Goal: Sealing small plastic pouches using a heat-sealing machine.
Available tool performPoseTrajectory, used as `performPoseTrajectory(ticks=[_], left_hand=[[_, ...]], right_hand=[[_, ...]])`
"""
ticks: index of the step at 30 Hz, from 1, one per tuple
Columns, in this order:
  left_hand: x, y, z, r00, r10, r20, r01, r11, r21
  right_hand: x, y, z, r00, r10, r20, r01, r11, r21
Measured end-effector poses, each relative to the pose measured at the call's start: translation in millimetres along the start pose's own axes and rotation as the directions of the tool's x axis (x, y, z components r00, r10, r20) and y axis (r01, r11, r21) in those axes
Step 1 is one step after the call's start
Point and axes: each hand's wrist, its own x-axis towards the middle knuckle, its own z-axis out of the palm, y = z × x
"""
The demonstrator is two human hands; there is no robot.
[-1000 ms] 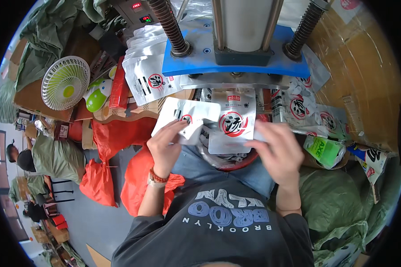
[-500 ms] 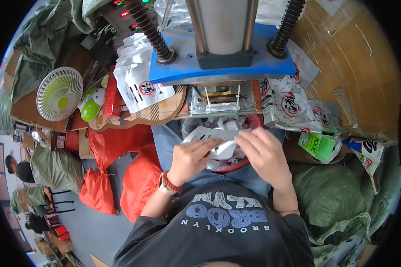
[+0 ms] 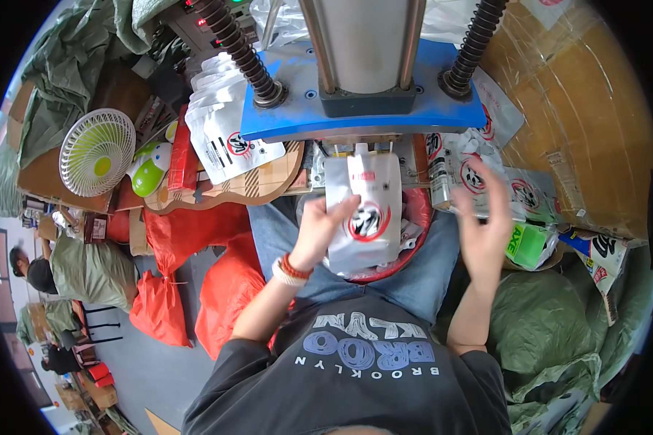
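My left hand [image 3: 323, 228] grips the left edge of a silver pouch [image 3: 381, 196], its thumb lying across the front. The pouch hangs upright over my lap and shows a red ring with black marks. Its top end, with a narrow pale piece, reaches under the blue plate of a press [image 3: 363, 119]. My right hand [image 3: 486, 232] is raised to the right of it, fingers apart and a little blurred, with nothing visible in them. Just beyond those fingers lies a pile of silver pouches [image 3: 453, 177]. Behind the held pouch is a red-rimmed bin [image 3: 419, 250] with pale scraps, partly hidden.
A fanned stack of silver pouches [image 3: 221, 134] lies left of the press, beside a red box [image 3: 183, 156] and a small fan [image 3: 98, 152]. Red bags [image 3: 228, 297] stand at left. A green container [image 3: 527, 245] and a large carton [image 3: 580, 123] are at right.
Both hands were together on a tilted pouch over the bin. Now the left hand holds the pouch upright, nearer the press, and the right hand has let go and moved right.
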Motion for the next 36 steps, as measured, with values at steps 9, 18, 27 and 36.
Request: performPoseTrajectory(ticks=[9,18,27,36], left_hand=[[32.1,11.2,-23.7,0.999,-0.026,0.023,0.023,0.993,0.118],[10.7,-1.3,-140.3,0.829,0.487,0.276,-0.251,-0.117,0.961],[-58.6,37.2,-55.3,0.688,0.718,0.111,-0.472,0.325,0.819],[-97.2,81.0,-12.9,0.648,0.532,0.545,-0.755,0.354,0.552]], right_hand=[[17.8,105.6,16.2,0.946,0.194,0.259,-0.049,0.878,-0.476],[-13.8,81.0,0.0,0.958,0.26,0.12,-0.264,0.964,0.021],[-25.7,-52.3,19.0,0.905,-0.408,-0.12,0.425,0.87,0.251],[-37.4,-77.6,-4.8,0.821,-0.566,0.076,0.491,0.767,0.413]])
